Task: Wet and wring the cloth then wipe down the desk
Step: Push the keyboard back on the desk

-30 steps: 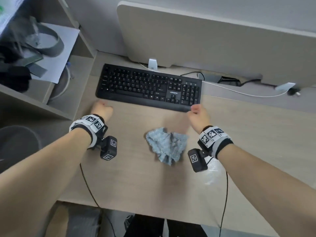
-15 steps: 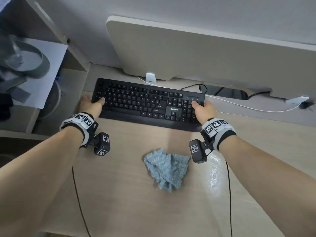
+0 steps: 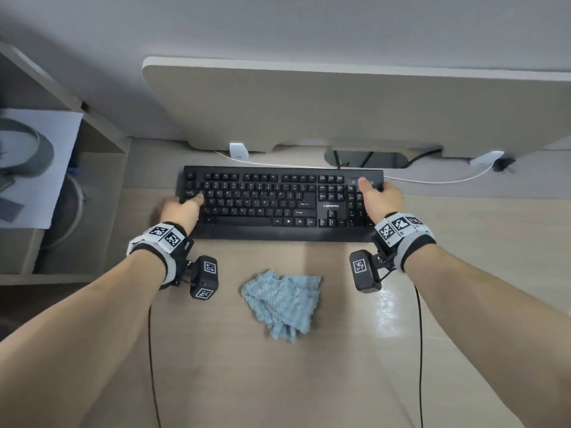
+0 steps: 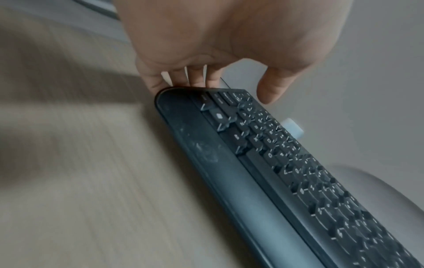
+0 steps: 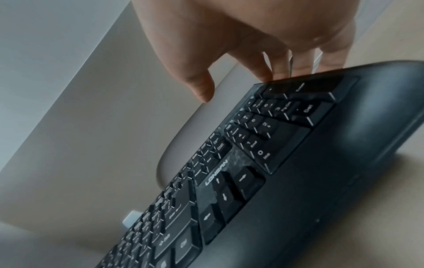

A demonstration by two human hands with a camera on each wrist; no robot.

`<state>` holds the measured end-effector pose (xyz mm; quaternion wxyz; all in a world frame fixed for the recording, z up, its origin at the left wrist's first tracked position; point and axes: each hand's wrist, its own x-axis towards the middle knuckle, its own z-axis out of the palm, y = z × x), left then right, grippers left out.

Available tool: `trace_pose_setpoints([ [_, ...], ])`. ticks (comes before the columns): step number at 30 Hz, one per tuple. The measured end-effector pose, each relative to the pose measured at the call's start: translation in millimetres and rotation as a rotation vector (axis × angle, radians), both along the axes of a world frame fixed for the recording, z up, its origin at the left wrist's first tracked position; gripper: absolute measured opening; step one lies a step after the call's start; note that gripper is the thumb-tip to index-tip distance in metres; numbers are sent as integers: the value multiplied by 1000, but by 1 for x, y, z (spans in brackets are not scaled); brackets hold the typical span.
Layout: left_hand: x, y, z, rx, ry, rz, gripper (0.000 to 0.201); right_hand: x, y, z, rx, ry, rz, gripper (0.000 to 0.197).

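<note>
A crumpled light-blue cloth (image 3: pixel 282 302) lies on the wooden desk (image 3: pixel 278 381), between my two wrists and free of both hands. Behind it is a black keyboard (image 3: pixel 272 205). My left hand (image 3: pixel 180 208) grips its left end, with the fingers (image 4: pixel 195 79) curled behind the edge and the thumb over the keys. My right hand (image 3: pixel 381 197) grips the right end the same way, by the number pad (image 5: pixel 275 127). The wrist views show the keyboard (image 4: pixel 252 163) (image 5: pixel 286 181) close up; I cannot tell whether it is lifted.
A beige partition panel (image 3: pixel 340 103) stands just behind the keyboard, with a cable opening (image 3: pixel 364 159) and a white cable (image 3: pixel 432 180) at its foot. A shelf unit (image 3: pixel 92 118) with paper flanks the desk's left side. A wet sheen (image 3: pixel 392 307) marks the desk right of the cloth.
Both hands moved from the keyboard's front edge to its two ends and took hold. The keyboard now lies squarer to the partition. The cloth stayed put.
</note>
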<state>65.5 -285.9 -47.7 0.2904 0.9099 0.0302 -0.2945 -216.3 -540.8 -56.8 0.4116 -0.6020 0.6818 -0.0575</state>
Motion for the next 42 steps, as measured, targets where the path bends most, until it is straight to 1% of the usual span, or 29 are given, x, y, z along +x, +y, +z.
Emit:
trace_pose_setpoints([
  [1,-14,-10,1,-12,22,-21,40,-17,-8,-1,-10,2,-31,82],
  [2,-27,-19,2,-28,40,-44,53,-34,-16,-2,-20,6,-57,85],
  [4,-51,-38,1,-20,73,-112,79,-67,-32,-1,-27,21,-111,83],
  [6,-84,-61,-1,-29,96,-162,92,-105,-51,2,-44,38,-156,82],
  [11,-170,-124,6,-48,159,-251,81,-191,-105,6,-43,94,-207,83],
  [14,-211,-162,-6,-20,183,-308,95,-240,-140,3,-59,125,-205,80],
  [15,-228,-177,-12,-27,195,-320,94,-259,-154,2,-62,137,-207,80],
  [18,-270,-211,-10,-26,210,-348,76,-302,-188,-2,-72,156,-227,73],
  [20,-295,-233,-11,-9,213,-379,75,-326,-209,-4,-99,195,-234,69],
  [22,-315,-252,-12,1,193,-419,78,-347,-224,-8,-120,226,-239,70],
  [24,-334,-268,-13,20,144,-472,69,-366,-236,-13,-113,233,-234,74],
  [26,-343,-276,-17,59,103,-537,59,-378,-242,-19,-87,208,-232,78],
  [28,-351,-281,-18,96,85,-602,53,-387,-247,-24,-78,195,-217,75],
  [31,-352,-280,-19,123,82,-641,50,-387,-246,-25,-69,198,-183,69],
  [34,-349,-276,-17,125,77,-687,49,-380,-236,-21,-119,275,-130,71],
  [36,-343,-268,-13,117,70,-700,53,-365,-224,-15,-197,325,-60,65],
  [38,-335,-255,-7,97,41,-688,59,-342,-206,-5,-239,321,7,61],
  [42,-303,-210,6,46,-66,-649,49,-276,-156,11,-270,222,141,59],
])
